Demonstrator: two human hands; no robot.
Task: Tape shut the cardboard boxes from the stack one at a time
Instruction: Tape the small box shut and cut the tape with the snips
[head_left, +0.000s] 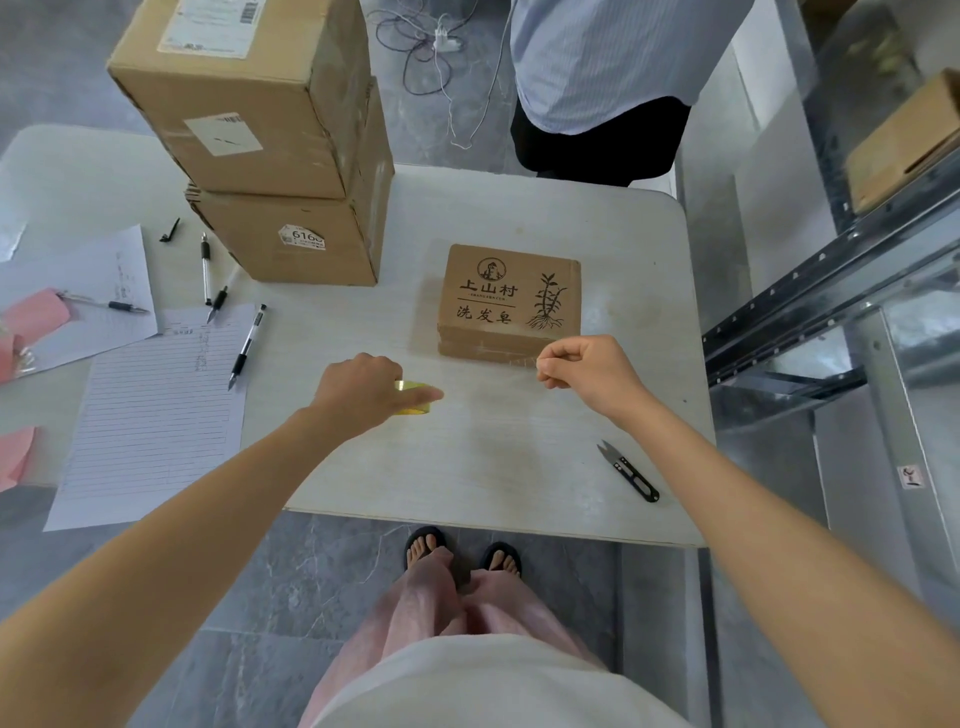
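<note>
- Left hand (358, 387): curled over the yellowish tape roll (413, 409) and gripping it low over the worktop (519, 467), in front of the small printed box and to its left. One digit lies stretched across the top of the roll.
- Right hand (589, 374): closed into a loose fist, its fingers (553, 358) pinching the free end of the tape just beside the near right corner of the small printed box.
- Strip of tape (493, 373): clear and faint, drawn out between the roll and the right hand and running along the near edge of the small printed box. Whether it touches the cardboard cannot be told.
- Small printed box (509, 301): brown cardboard, lying flat near the middle of the worktop with its flaps down. The printed face, with characters and a plant drawing, is turned upward.
- Stack: an upper box (239, 104) rests on a lower box (291, 234) at the far left of the worktop, well apart from the small printed box. Both carry shipping labels.
- Thread snips (629, 472): black, lying on the worktop near the right forearm, untouched.
- Pens (247, 347) and a lined sheet (156, 415): spread over the left part of the worktop.
- Second person (597, 62): stands at the far side in a pale striped shirt.
</note>
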